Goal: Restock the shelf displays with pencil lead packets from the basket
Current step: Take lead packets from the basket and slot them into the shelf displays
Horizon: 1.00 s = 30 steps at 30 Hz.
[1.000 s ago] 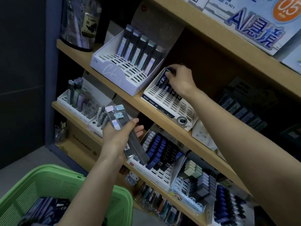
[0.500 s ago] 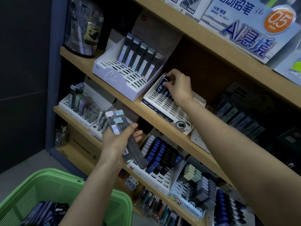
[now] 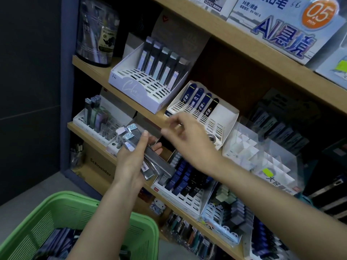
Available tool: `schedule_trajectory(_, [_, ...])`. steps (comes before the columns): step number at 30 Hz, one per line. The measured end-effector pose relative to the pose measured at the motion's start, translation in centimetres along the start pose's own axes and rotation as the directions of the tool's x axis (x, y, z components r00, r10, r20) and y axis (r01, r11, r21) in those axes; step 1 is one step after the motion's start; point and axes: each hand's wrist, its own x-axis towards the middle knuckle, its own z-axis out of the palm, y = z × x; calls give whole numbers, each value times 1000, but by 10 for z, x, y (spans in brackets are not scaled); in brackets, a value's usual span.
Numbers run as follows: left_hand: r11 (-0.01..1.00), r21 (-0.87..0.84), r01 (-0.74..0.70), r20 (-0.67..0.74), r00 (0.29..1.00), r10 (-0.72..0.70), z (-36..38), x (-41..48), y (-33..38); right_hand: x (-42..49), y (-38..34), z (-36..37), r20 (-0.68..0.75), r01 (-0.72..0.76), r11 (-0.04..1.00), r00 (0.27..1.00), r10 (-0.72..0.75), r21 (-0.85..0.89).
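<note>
down left of the white display tray [image 3: 227,113], the green basket [image 3: 62,212] holds dark packets [image 3: 56,244]. our left hand [image 3: 129,164], just below-left of the tray, grips a bundle of grey lead packets [image 3: 159,164]; our blurred right hand [image 3: 189,141] hovers at its front, fingers loosely spread, empty.

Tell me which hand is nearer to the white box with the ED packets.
Right. The right hand hovers just below the front edge of the white box; the left hand is lower and further left, gripping grey packets.
</note>
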Motion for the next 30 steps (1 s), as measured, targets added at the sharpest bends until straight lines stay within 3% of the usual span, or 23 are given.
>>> schedule_trajectory(2, [1000, 24, 17, 1, 1000, -17, -2, -1, 1, -16, 1, 8, 197, -89, 995, 977, 79, 39])
schedule_trajectory(4, [1000, -1, 20, 15, 1000, -20, -2, -3, -1, -23, 4, 16, 274, -155, 985, 953, 130, 72])
schedule_trajectory(17, [992, 119, -40, -15, 999, 42, -9, -15, 2, -22, 5, 28, 228, -318, 891, 940, 252, 326])
schedule_trajectory(24, [984, 168, -65, 2, 998, 66, -14, -22, 11, -8, 0, 17, 317, -458, 678, 889, 331, 575])
schedule_trajectory(30, [969, 229, -91, -8, 995, 96, -18, -24, 24, 10, -9, 9, 244, -341, 778, 938, 246, 527])
